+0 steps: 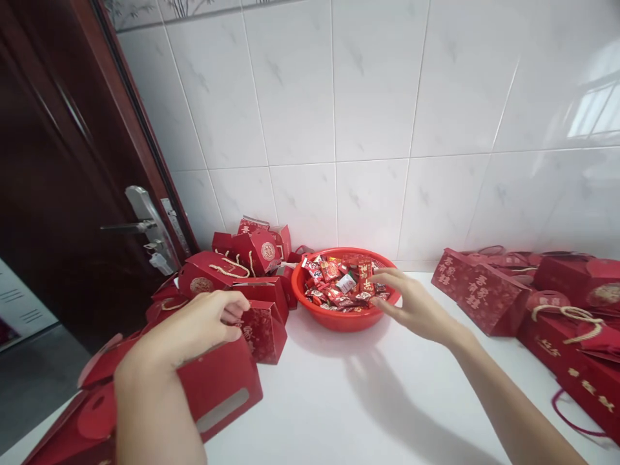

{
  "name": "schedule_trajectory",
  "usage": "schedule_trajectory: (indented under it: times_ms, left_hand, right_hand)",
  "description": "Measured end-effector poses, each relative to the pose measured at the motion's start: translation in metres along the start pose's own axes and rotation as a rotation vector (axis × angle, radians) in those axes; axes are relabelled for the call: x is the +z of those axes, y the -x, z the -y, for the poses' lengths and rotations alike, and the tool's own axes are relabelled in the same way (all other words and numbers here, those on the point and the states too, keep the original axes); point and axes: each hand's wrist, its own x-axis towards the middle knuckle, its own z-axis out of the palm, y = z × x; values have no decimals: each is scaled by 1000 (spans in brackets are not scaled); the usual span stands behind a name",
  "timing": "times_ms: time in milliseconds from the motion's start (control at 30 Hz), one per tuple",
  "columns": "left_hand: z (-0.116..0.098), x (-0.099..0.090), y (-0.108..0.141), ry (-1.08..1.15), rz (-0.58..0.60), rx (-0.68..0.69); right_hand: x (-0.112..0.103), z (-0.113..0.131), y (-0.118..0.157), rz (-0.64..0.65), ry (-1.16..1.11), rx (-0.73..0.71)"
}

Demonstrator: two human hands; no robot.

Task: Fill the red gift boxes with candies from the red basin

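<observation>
My left hand [206,323] is curled at the left edge of a small red gift box [268,332] with pale printed characters, thumb and fingers bent against it. How firmly it grips cannot be seen. A larger red box [227,381] with a pale slot lies below that hand. At the centre, a red plastic basket [343,321] holds many wrapped sweets [339,284], mostly in red wrappers. Over the basket's right rim reaches my right hand [411,303], fingers stretched and parted from the thumb. Its fingertips are close to a red packet [365,278], with nothing visibly held.
More red boxes with rope handles [213,268] crowd the left side. Further boxes [494,294] and a red bag [566,361] with a cord stand at right. Behind the white table [329,400] rises a tiled wall [372,206]; a dark door [53,161] is at left.
</observation>
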Motion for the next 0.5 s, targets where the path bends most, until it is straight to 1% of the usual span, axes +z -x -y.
schedule_trajectory:
  times_ms: [67, 133, 233, 300, 367, 433, 500]
  left_hand:
    - [1, 2, -9, 35, 74, -17]
    - [-4, 3, -14, 48, 106, -9]
    - [-17, 5, -13, 72, 165, 73]
    - [-32, 9, -9, 88, 219, 173]
    - [-51, 19, -6, 100, 238, 301]
    - [-71, 33, -6, 143, 242, 456]
    - [-88, 50, -8, 222, 274, 585]
  right_hand:
    - [6, 5, 1, 74, -18, 1]
    - [8, 7, 3, 130, -36, 1]
    - [9, 11, 5, 190, -69, -17]
    - [13, 16, 7, 223, -88, -32]
    - [20, 23, 7, 275, -122, -42]
    - [32, 29, 7, 347, -195, -39]
    - [45, 30, 7, 408, -288, -31]
